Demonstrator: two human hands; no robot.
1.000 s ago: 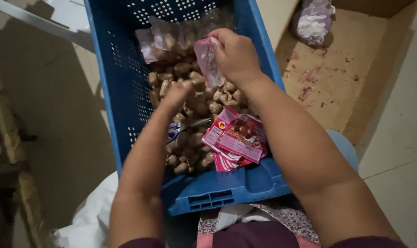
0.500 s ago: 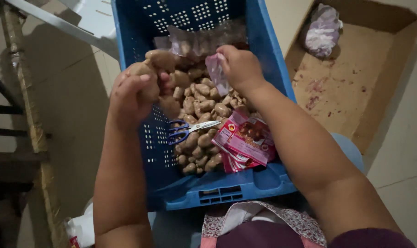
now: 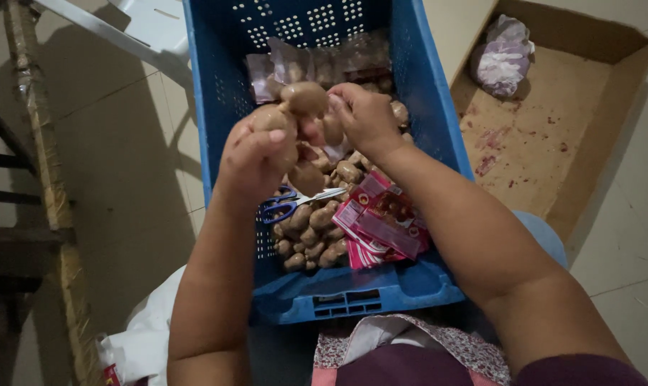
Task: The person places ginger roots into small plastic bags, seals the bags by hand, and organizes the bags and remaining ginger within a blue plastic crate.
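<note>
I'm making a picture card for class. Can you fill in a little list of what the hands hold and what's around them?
left hand: holds a clump of brown mushrooms above the crate
right hand: touches the same clump, a clear bag pinched under it
crate: blue plastic, full of loose mushrooms
scissors: blue handles, lying on the mushrooms
packets: pink and red, near corner
cardboard box: open, beside the crate, holding a crumpled bag

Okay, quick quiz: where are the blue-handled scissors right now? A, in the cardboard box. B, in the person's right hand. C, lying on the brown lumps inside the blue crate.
C: the scissors lie on the brown lumps in the blue crate, below the left hand.
</note>
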